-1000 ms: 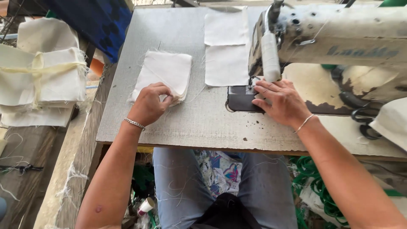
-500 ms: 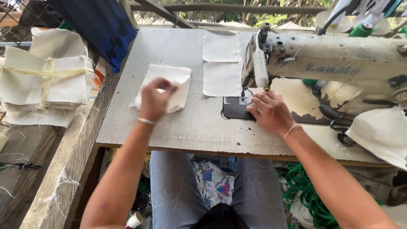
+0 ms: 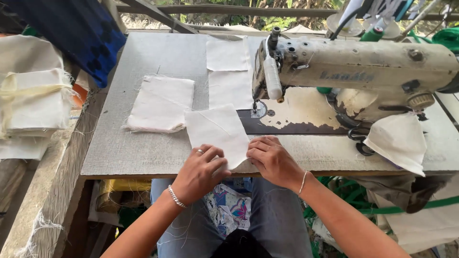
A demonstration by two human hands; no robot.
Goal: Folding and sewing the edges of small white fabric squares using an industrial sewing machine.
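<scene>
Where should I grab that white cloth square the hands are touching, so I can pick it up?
Probably by the near edge of the white cloth square, coming from the person's side. That edge hangs right at the table's front rim, where the left hand and right hand pinch it. It lies flat, so only an edge gives fingers anything to grip. The far corner lies close to the sewing machine.

Both hands, left (image 3: 201, 173) and right (image 3: 273, 161), pinch a white cloth piece (image 3: 217, 131).
</scene>
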